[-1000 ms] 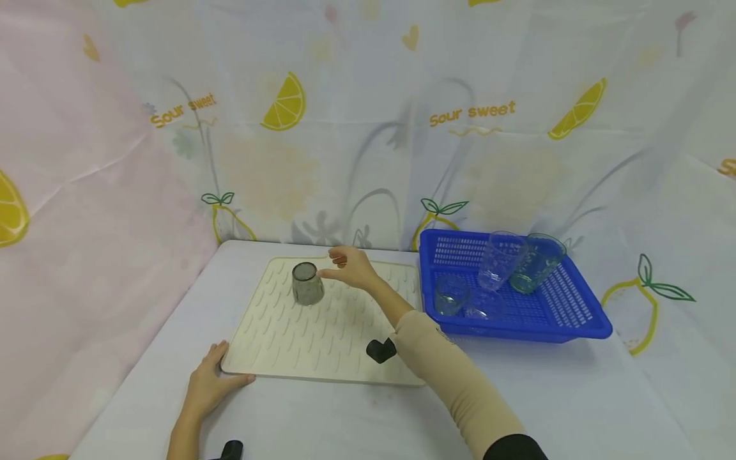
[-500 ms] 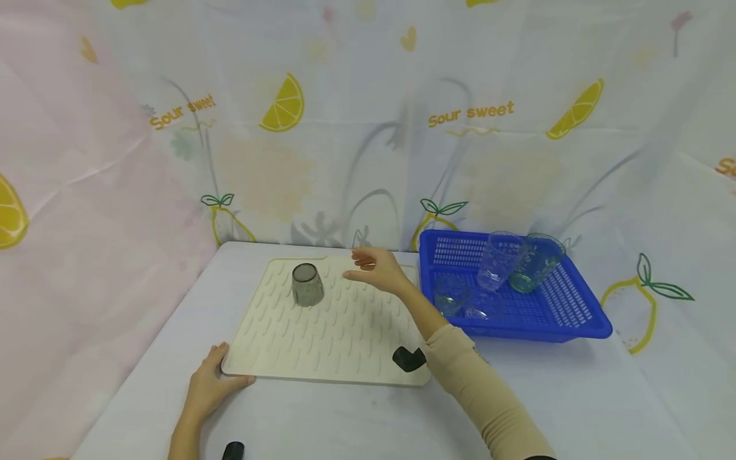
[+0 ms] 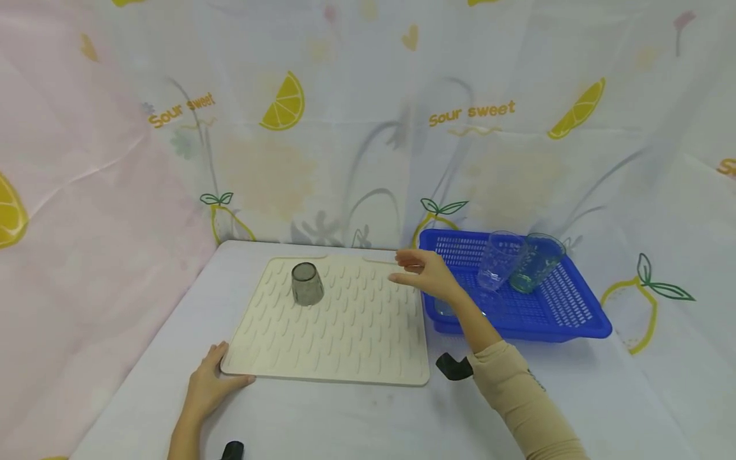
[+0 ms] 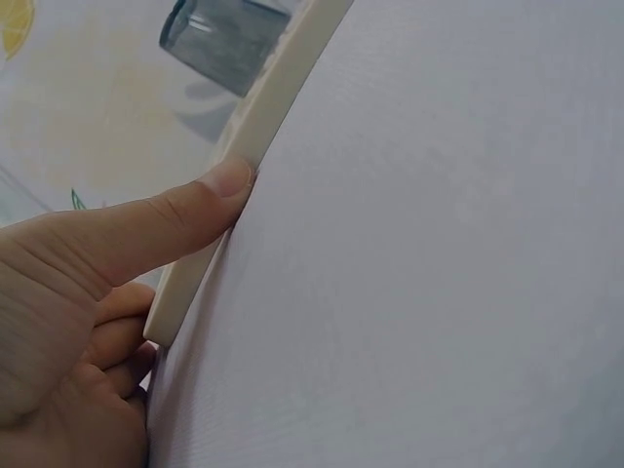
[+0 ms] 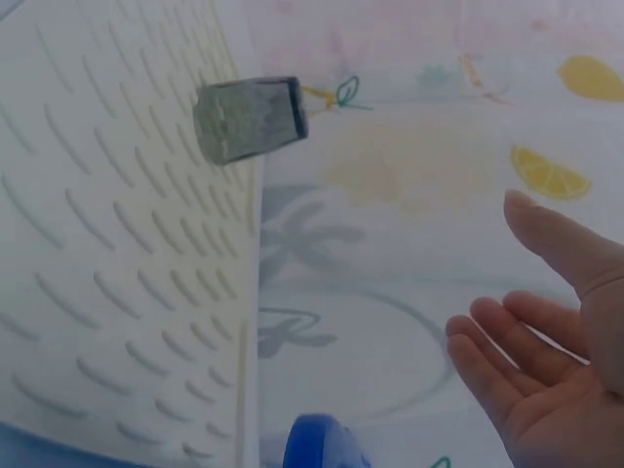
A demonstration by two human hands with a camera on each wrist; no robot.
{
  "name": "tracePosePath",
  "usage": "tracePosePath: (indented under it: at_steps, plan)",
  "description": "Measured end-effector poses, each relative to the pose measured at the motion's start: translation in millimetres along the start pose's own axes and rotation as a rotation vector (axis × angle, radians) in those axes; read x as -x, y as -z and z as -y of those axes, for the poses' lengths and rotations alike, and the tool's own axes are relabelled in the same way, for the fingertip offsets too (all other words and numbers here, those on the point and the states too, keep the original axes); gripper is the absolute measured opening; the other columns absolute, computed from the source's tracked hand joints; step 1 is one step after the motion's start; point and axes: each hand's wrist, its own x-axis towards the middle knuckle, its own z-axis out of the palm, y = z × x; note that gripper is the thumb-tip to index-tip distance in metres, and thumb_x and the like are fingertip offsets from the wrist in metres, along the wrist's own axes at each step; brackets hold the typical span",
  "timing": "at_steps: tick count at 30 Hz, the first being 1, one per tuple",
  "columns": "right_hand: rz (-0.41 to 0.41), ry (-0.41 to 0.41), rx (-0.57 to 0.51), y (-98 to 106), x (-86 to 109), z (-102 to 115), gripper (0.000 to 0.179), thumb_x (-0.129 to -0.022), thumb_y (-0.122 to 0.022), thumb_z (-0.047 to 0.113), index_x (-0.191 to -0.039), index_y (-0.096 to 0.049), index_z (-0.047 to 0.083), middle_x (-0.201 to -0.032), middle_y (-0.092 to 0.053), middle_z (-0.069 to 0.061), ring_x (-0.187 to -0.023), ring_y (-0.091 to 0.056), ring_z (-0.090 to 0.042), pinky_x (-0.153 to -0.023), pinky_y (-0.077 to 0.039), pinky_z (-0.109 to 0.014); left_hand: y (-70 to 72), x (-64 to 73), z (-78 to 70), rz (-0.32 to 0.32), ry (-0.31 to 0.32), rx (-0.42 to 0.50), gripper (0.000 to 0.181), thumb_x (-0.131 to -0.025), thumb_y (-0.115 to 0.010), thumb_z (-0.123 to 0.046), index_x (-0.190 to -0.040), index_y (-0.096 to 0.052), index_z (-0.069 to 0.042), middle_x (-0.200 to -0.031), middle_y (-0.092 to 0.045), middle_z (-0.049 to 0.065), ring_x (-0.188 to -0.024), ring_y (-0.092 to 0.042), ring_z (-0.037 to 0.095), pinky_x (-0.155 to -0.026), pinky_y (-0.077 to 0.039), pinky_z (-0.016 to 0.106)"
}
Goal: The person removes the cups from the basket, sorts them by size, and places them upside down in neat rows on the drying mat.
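One grey glass [image 3: 307,285] stands on the mat [image 3: 345,345], toward its far left. My left hand [image 3: 208,385] grips the mat's near left corner, thumb on the near edge; over its right edge my right hand [image 3: 428,275] hovers, thumb apart from loosely bent fingers, forearm [image 3: 478,326] slanting in from the mat's near right.

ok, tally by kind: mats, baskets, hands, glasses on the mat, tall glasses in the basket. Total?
Mats: 1 (cream mat)
Baskets: 1 (blue basket)
Hands: 2 (left hand, right hand)
Glasses on mat: 1 (grey glass)
Tall glasses in basket: 2 (clear one, green one)
Total: 7
Lower glassware partly behind the right forearm not counted.
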Motion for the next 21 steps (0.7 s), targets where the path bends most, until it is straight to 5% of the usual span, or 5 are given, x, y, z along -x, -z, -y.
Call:
tracePosePath:
  at_steps: [21]
  plan:
    - [-0.046, -0.114, 0.006, 54, 54.9, -28, 0.057, -0.083, -0.072, 0.012, -0.130, -0.049, -0.007, -0.130, -0.051, -0.028, -0.119, -0.052, -0.039, -0.101, -0.044, -0.047, -1.5, -0.9, -0.2, -0.006, 0.010, -0.024, 0.106, -0.069, -0.083, -0.029, -0.143, -0.018, 0.013, -0.150, -0.007, 0.031, -0.137, -0.004, 0.050, -0.112, -0.007, 0.061]
